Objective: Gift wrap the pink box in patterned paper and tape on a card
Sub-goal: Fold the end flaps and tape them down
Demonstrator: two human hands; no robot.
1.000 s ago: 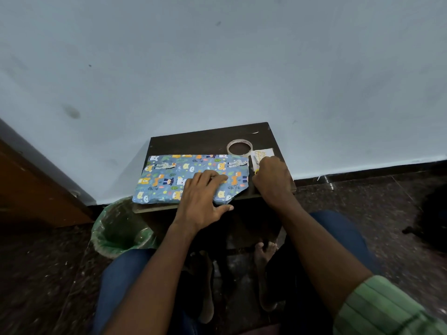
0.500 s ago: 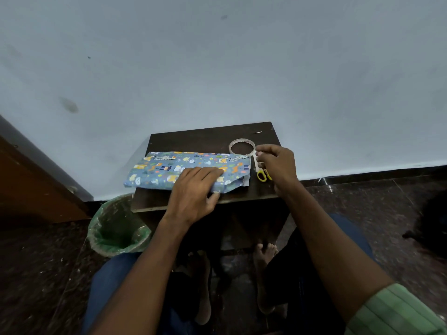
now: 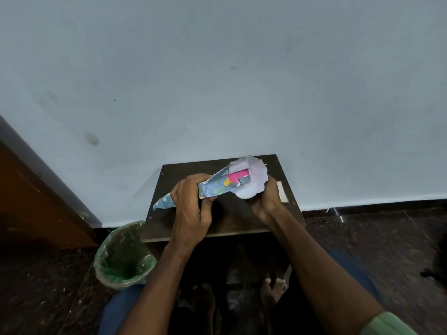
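Observation:
The pink box (image 3: 238, 176) shows through the open right end of the blue patterned paper (image 3: 217, 187) wrapped around it. The parcel is lifted off the small dark table (image 3: 229, 221) and tilted, with its open end up and toward me. My left hand (image 3: 191, 213) grips the parcel around its middle. My right hand (image 3: 266, 201) holds the right end from below, behind the white underside of the loose paper flaps (image 3: 254, 180). A pale card (image 3: 282, 195) lies on the table just right of my right hand. The tape roll and scissors are hidden.
A green-lined waste bin (image 3: 123, 257) stands on the floor at the table's left front corner. A wooden door (image 3: 29, 201) is at the far left. The table stands against a pale wall (image 3: 217, 81). My bare feet rest under the table.
The parcel lay flat under my left hand; now both hands have lifted and tilted it, open end facing me. My right hand left the scissors and tape and took the parcel's right end.

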